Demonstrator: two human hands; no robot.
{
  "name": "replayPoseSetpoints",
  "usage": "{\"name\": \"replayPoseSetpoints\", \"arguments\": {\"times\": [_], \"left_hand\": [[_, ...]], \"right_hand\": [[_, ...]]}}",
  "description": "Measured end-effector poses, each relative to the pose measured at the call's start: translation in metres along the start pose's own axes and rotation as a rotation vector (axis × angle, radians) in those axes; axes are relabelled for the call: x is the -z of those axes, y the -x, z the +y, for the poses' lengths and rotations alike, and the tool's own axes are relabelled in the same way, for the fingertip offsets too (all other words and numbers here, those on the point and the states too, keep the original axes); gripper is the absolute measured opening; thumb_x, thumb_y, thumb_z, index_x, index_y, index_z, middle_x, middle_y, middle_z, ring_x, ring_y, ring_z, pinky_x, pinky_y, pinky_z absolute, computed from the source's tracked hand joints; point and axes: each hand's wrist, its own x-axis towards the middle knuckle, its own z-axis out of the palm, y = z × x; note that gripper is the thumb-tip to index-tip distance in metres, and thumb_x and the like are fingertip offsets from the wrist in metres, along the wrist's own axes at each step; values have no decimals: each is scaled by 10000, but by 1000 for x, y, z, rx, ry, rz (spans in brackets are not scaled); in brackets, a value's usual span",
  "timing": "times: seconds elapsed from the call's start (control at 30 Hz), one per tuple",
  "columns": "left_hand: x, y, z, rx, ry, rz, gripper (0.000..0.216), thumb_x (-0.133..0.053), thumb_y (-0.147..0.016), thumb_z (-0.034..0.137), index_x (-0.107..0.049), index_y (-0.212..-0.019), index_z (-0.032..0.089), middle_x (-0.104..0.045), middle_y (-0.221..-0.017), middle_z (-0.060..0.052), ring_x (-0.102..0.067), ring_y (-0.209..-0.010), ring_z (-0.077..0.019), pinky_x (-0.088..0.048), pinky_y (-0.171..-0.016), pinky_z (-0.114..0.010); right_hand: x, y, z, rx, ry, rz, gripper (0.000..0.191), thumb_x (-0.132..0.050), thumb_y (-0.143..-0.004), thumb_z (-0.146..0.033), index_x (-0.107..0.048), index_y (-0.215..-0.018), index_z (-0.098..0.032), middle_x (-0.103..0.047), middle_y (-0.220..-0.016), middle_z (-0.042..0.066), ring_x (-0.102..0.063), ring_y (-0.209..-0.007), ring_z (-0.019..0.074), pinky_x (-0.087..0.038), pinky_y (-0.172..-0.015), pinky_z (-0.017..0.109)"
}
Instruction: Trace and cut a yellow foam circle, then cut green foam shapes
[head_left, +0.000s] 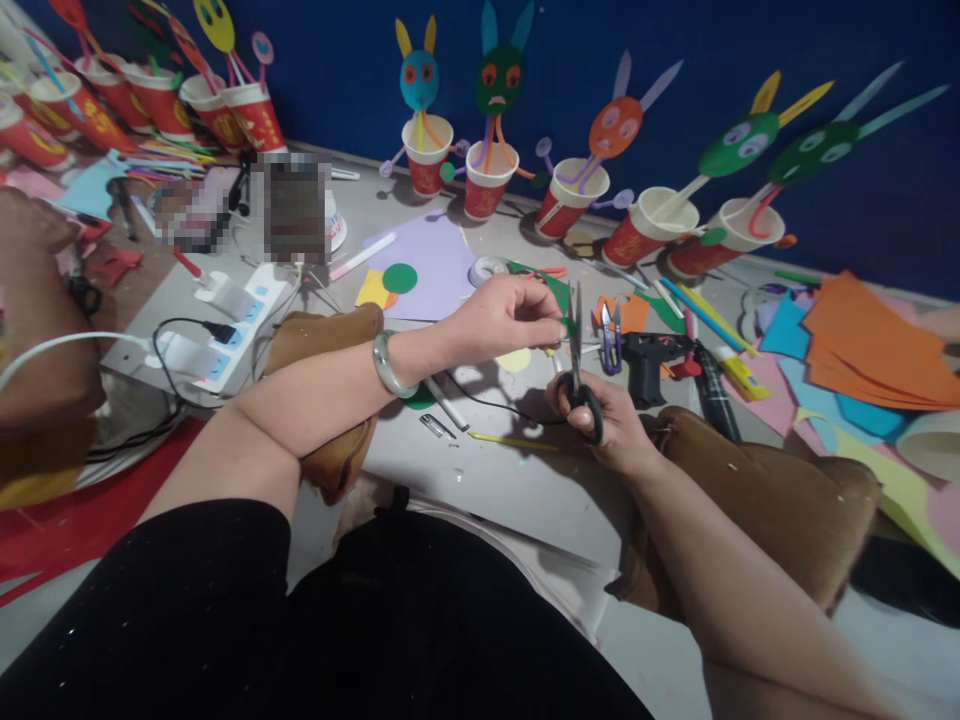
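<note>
My right hand (611, 420) grips black-handled scissors (576, 350), their blades pointing up and slightly parted. My left hand (514, 318), with a bangle at its wrist, pinches a small piece of green paper (568, 327) beside the blades. Whether the blades touch the paper I cannot tell. Just right of the scissors lie purple-handled thread snips (612, 335) and a black glue gun (649, 365). Below my left hand are a yellow paper circle (514, 360), a nail clipper (437, 427) and a thin yellow strip (514, 441).
Red paper cups (491, 190) with paper-faced figures line the blue wall. A white power strip (244, 335) with cables stands left. Purple paper (427, 265) lies behind my left hand, orange sheets (877, 345) at right. Another person's arm (45, 300) rests at far left.
</note>
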Motion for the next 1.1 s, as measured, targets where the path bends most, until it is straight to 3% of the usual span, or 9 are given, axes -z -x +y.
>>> {"name": "replayPoseSetpoints", "arguments": {"times": [1.1], "left_hand": [[2,0,2,2,-25,-5,148,-697,-784,98,-630,-659,143,-640,-623,29,-552,-614,-56,-452,-637,-214]], "right_hand": [[-1,0,6,6,-23,2,740,-675,-736,-943,-547,-660,-218,-567,-667,23,-461,-657,174,-355,-627,323]]}}
